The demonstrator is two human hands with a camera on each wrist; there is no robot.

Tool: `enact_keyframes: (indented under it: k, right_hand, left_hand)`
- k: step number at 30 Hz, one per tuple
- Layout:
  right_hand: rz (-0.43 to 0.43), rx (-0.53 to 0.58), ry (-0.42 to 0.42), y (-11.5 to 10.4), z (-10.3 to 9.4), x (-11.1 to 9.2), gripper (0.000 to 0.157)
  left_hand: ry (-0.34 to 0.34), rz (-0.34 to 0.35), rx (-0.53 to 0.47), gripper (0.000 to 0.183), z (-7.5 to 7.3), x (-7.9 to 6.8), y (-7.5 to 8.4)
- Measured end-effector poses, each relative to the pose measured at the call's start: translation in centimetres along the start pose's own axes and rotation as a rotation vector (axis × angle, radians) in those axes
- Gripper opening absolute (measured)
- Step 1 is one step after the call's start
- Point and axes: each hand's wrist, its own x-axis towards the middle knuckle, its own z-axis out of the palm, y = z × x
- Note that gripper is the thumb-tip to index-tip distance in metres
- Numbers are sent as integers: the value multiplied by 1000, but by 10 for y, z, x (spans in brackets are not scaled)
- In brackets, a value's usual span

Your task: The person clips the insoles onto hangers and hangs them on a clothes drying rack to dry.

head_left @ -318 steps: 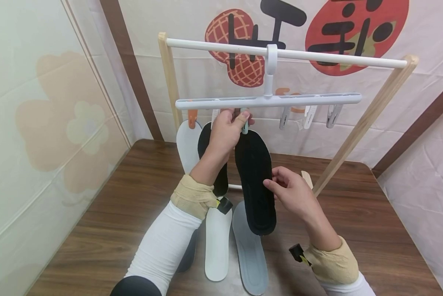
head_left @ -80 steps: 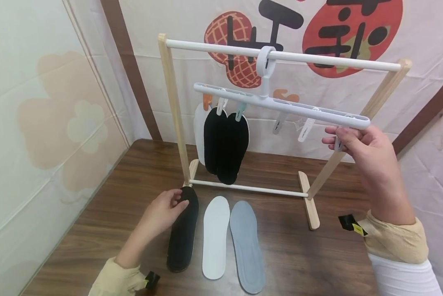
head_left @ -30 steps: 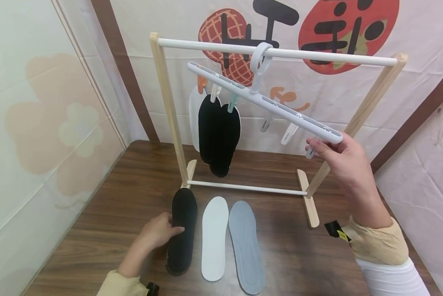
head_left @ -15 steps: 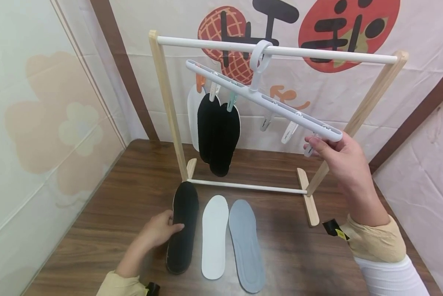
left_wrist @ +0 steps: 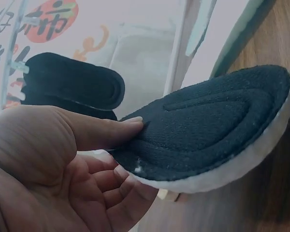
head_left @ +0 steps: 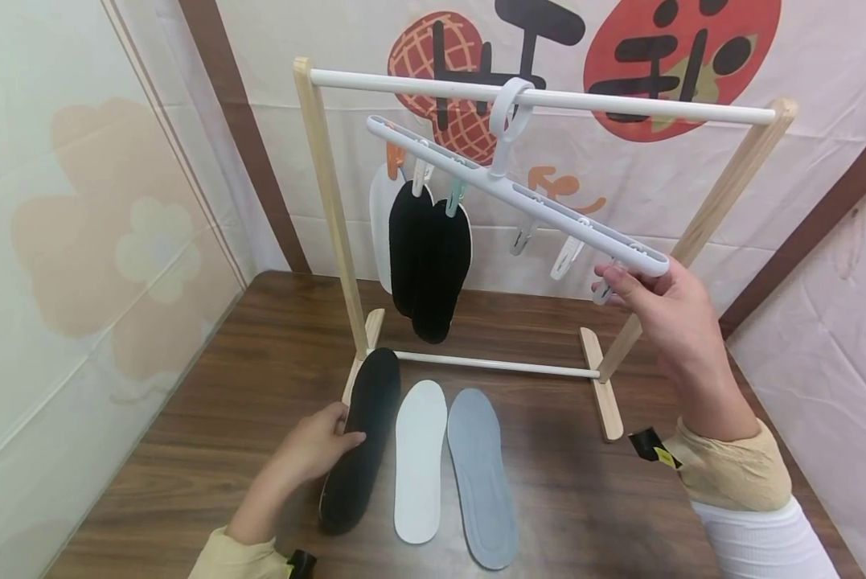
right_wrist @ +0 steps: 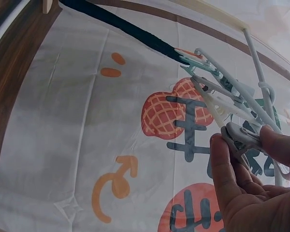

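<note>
In the head view my left hand point(head_left: 312, 444) grips a black insole point(head_left: 369, 438) at its side edge. The left wrist view shows the thumb on the insole's dark top point(left_wrist: 203, 125), and its white underside at the rim. My right hand point(head_left: 673, 322) pinches a grey clip point(right_wrist: 239, 137) at the right end of the pale grey hanger point(head_left: 541, 209), which slopes down towards that hand. From the hanger's left half hang a white insole point(head_left: 380, 229) on an orange clip point(head_left: 395, 161) and two overlapping black insoles point(head_left: 440, 277) on white and teal clips.
A white insole point(head_left: 420, 462) and a grey insole point(head_left: 483, 478) lie side by side on the wooden table point(head_left: 621, 515). The hanger hooks over the white top rail point(head_left: 635, 104) of a wooden-legged rack. Two free clips, one the white clip point(head_left: 567, 257), hang on the hanger's right half.
Earlier, my left hand was at the teal clip; both hands have since left that black insole hanging. Just now the gripped insole has tilted, its far end swinging right. The right hand holds still.
</note>
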Motion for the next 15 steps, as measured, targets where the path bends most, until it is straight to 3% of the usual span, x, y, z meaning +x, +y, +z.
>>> enact_keyframes:
  k: [15]
  right_hand:
    - [-15,2,-19,0,3,0,22]
  left_hand:
    - [-24,68,-20,33,6,-1,21]
